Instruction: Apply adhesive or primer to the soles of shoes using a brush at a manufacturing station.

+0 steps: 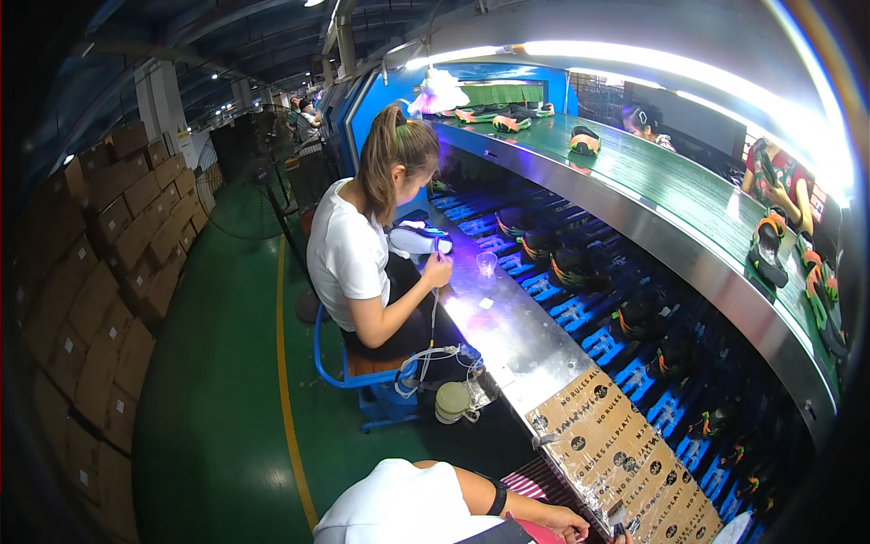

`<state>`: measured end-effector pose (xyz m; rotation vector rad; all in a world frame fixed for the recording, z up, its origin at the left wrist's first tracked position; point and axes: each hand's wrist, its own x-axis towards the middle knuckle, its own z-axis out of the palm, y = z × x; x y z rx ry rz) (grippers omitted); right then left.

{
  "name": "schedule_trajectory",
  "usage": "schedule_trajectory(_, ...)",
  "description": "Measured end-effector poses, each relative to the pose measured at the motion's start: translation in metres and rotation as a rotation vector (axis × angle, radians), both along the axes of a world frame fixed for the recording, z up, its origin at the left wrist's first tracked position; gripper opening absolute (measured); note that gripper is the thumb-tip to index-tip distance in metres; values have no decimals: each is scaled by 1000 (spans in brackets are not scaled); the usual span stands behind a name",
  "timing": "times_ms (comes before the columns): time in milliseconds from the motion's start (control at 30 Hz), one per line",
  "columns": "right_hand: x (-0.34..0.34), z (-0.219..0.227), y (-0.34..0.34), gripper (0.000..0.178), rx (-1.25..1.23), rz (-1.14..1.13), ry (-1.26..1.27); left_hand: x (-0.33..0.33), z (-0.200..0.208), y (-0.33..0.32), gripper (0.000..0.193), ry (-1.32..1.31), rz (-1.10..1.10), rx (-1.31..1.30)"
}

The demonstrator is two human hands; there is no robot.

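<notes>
My left arm, in a white sleeve (399, 503) with a black band (499, 497) at the wrist, reaches right along the lower edge. My left hand (566, 520) is closed beside the near edge of the bench; its fingers are partly cut off, and what they hold is hidden. Only fingertips of my right hand (623, 539) show at the bottom, close to a small dark object (619, 528). Between my left arm and the bench lies red-and-white striped cloth (535, 480). Something pink (536, 529) lies under my forearm. Printed brown cardboard (616, 453), covered in clear film, tops the bench.
A co-worker (349, 245) sits ahead on a blue-framed chair, holding a white-and-dark shoe (421, 238). A clear cup (487, 263) stands on the metal bench. Orange-and-black shoes ride the green belt (652, 168). Stacked cartons (118, 245) and a floor fan (263, 172) are left.
</notes>
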<state>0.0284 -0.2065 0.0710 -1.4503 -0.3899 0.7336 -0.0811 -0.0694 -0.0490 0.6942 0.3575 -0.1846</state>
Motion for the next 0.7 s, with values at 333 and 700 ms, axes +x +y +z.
schedule_trajectory(333, 4, -10, 0, 28, -42, -1, 18, -5, -1, 1, 28, 4, 4, -3)
schedule_trajectory(700, 2, -5, 0, 30, -39, 0, 69, -2, -1, 1, 29, 5, -2, 7)
